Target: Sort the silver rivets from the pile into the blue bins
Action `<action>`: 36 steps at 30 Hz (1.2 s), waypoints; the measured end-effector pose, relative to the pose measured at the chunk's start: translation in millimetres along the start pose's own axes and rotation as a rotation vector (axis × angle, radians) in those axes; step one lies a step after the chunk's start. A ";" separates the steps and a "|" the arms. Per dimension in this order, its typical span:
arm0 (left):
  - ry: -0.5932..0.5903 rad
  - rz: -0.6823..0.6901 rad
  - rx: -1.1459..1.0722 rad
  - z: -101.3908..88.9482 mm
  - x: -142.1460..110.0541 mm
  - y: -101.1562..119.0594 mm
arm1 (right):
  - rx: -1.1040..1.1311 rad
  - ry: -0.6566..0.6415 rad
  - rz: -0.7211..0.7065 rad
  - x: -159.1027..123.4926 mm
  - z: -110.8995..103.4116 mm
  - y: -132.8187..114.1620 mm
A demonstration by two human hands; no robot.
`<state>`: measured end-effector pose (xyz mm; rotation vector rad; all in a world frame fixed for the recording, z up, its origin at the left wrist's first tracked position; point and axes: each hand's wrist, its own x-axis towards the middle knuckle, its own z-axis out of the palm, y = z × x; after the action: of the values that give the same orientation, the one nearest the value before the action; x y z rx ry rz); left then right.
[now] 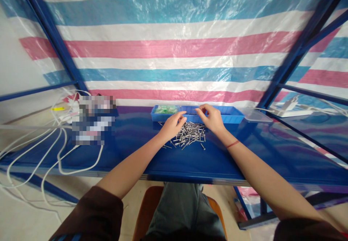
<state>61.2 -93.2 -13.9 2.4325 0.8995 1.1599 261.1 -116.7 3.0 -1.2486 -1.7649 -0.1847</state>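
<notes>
A loose pile of silvery metal screws (pixel 191 135) lies on the blue shelf top between my forearms. My left hand (pixel 174 124) hovers at the pile's left side, thumb and forefinger stretched forward with a gap between their tips. Over the front of a long blue divided box (pixel 230 114) is my right hand (pixel 212 118), its thumb and bent forefinger brought together. Whatever those fingers hold, if anything, is too small to make out. Small green-and-clear packets (pixel 167 109) fill the box's left compartment.
A clear plastic lid (pixel 257 115) lies right of the box. White cables (pixel 65 161) loop over the left side, near blurred items (pixel 92 121). A white power strip (pixel 292 106) is at the right. Blue metal posts (pixel 296 48) and striped sheeting (pixel 174 48) stand behind.
</notes>
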 end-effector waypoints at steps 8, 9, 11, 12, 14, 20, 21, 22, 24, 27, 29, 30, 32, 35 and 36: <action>-0.164 0.013 0.222 2.9 -1.7 -16.0 | -0.312 -0.081 -0.053 1.8 -1.4 26.2; -0.186 0.005 0.240 3.5 -2.5 -16.8 | -0.275 -0.105 -0.080 0.9 -1.6 22.0; -0.212 -0.004 0.263 4.3 -3.6 -17.0 | -0.179 -0.204 -0.147 -1.5 0.1 12.4; -0.217 -0.006 0.271 4.4 -3.9 -16.5 | -0.135 -0.271 -0.182 -3.1 2.1 8.1; -0.219 -0.010 0.287 4.0 -3.8 -14.7 | -0.071 -0.391 -0.246 -6.4 7.8 1.5; -0.205 -0.022 0.293 3.2 -2.6 -10.9 | -0.008 -0.474 -0.253 -13.5 20.7 -5.8; -0.192 -0.020 0.284 3.4 -2.4 -10.7 | -0.003 -0.456 -0.235 -13.9 20.8 -6.9; -0.173 -0.014 0.270 3.7 -2.2 -10.5 | 0.005 -0.435 -0.216 -14.1 20.4 -8.3; -0.120 0.004 0.227 3.8 -1.5 -9.6 | 0.032 -0.386 -0.174 -14.1 18.4 -12.0; -0.029 0.027 0.136 3.1 -0.3 -6.6 | 0.125 -0.312 -0.084 -13.7 14.7 -18.9; -0.014 0.028 0.083 3.0 0.1 -4.4 | 0.219 -0.271 -0.007 -13.8 13.4 -23.0; -0.019 0.022 0.059 3.2 0.1 -3.7 | 0.268 -0.255 0.031 -14.0 13.3 -24.6; -0.035 -0.003 0.014 4.1 -0.4 -3.1 | 0.352 -0.226 0.098 -14.5 14.3 -26.4; -0.058 -0.035 -0.040 5.8 -1.4 -4.1 | 0.434 -0.202 0.164 -15.0 16.8 -26.4; -0.070 -0.038 -0.051 6.0 -1.6 -4.4 | 0.450 -0.197 0.178 -15.1 17.3 -26.1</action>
<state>63.3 -90.9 -20.9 2.3892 0.8804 1.0651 230.6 -128.9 -8.3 -1.1081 -1.7224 0.4299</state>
